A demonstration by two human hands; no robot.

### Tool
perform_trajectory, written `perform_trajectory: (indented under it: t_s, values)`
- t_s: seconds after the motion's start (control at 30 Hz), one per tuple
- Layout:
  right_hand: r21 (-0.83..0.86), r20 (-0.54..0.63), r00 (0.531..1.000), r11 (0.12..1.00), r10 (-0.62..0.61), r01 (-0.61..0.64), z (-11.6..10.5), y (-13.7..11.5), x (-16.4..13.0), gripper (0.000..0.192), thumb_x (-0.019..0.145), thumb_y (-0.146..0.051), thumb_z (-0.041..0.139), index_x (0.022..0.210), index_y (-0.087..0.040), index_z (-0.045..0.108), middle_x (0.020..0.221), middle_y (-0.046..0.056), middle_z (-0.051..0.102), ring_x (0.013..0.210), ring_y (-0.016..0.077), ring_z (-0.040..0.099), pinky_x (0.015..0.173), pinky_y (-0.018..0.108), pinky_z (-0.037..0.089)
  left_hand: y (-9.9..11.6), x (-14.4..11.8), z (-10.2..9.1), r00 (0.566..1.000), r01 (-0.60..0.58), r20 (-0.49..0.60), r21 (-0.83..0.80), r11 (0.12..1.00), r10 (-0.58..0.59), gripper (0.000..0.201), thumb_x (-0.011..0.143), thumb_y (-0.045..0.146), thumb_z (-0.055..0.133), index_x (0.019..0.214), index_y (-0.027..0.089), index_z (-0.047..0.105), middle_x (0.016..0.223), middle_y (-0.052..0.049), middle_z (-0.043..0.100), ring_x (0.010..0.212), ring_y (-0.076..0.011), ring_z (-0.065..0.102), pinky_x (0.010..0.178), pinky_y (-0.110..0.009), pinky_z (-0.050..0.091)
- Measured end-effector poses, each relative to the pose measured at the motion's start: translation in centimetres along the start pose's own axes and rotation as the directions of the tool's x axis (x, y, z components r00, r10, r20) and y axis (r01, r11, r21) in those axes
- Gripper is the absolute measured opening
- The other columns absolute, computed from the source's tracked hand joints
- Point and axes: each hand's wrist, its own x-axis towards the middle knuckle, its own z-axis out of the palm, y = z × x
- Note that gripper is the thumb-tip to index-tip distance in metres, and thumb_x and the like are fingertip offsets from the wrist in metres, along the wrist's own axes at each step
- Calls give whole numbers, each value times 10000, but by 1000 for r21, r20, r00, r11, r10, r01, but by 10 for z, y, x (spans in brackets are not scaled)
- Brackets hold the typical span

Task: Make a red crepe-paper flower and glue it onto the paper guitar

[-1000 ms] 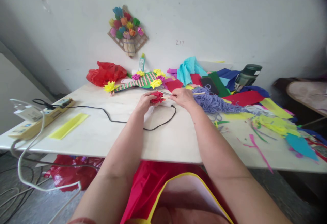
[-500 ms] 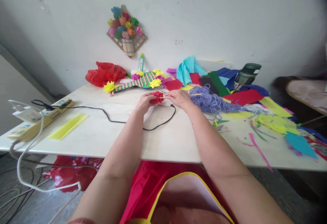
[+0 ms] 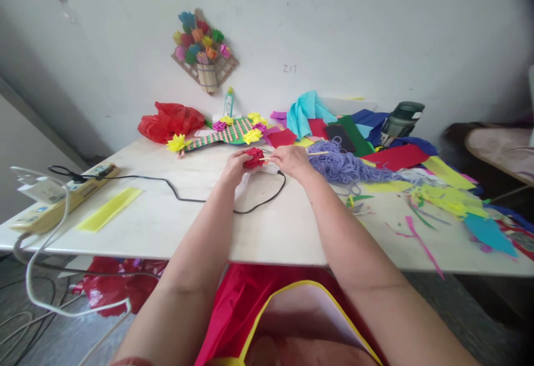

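Note:
My left hand point(image 3: 237, 164) pinches a crumpled red paper flower point(image 3: 254, 158) above the middle of the table. My right hand point(image 3: 291, 160) is closed on a thin wooden stick point(image 3: 318, 153), whose one end reaches the flower while the other sticks out to the right. Just beneath the flower lies a whitish item point(image 3: 267, 169) with a black cord point(image 3: 273, 197) running from it; its shape is mostly hidden by my hands. Behind them rests a green woven paper panel point(image 3: 225, 134) trimmed with yellow and purple paper flowers.
Purple yarn point(image 3: 346, 164) and coloured paper sheets point(image 3: 398, 158) pile up on the right, with a dark bottle point(image 3: 404, 119) behind. A power strip point(image 3: 69, 199) and a yellow strip point(image 3: 109, 210) are at left. A red plastic bag point(image 3: 170, 123) sits at the back.
Both hands stay almost in place on the flower and stick. The red flower appears slightly turned in my left fingers, and the whole view has shifted a little.

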Motion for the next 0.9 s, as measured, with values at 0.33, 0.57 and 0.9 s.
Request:
perform_trajectory:
  t_s: [0.33,0.57,0.9]
  values:
    - [-33,-3,995,995,96,-96,-4,-2,-1,287,933,-332,519,1018,-221,769,1020,94,762,959,229,674,740,303,416,-6,7,-3,994,-92,-65,-28,995,90,512,594,127,702,1094,142,593,777,-29,679,669,-166,665,655,-334,572]
    - [-41,-51,988,988,149,-151,-4,-3,0,275,926,-309,525,1015,-195,759,1038,108,749,954,241,668,737,312,425,-8,7,-1,990,-112,-90,-81,990,105,516,567,90,655,1073,151,574,805,-27,669,734,-178,668,693,-348,568]
    - [20,-61,977,979,203,-202,-6,-6,-1,268,935,-321,524,1003,-196,751,1052,100,750,977,237,665,742,302,421,-9,8,-1,983,-177,-73,-112,978,170,592,570,99,668,1148,192,578,845,-19,661,746,-156,643,684,-295,521]
